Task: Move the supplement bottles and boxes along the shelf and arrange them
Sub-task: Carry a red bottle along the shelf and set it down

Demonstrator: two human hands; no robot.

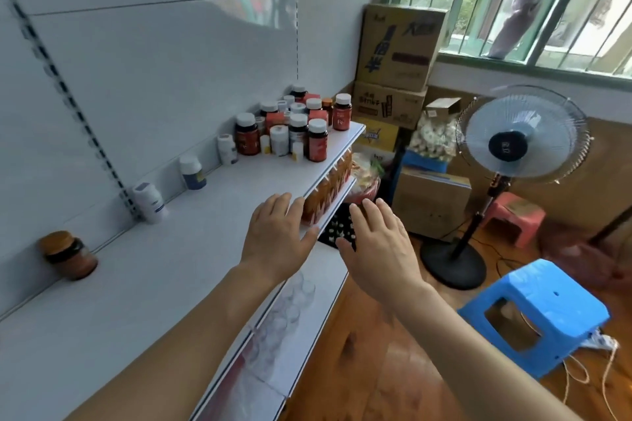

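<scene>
1 head view – looks forward-down along shelf [191, 249], near – no 2nd view.

"Fe" on red-labelled bottle [342, 112], carton [400, 44] print large, possibly Chinese, unreadable

Two bare forearms enter from about 6 o'clock and run toward 12 o'clock, each ending in a bare hand. No sleeve shows on either arm up to the frame's lower edge. The left hand [277, 236] has no ring, watch or band on it, and its nails look short and unpainted. The right hand [379, 243] is likewise unadorned at the wrist and fingers, with short plain nails. Both wrists are slim, the forearms smooth, with no marks or coverings that can be made out. Fine detail is softened by blur.
</scene>
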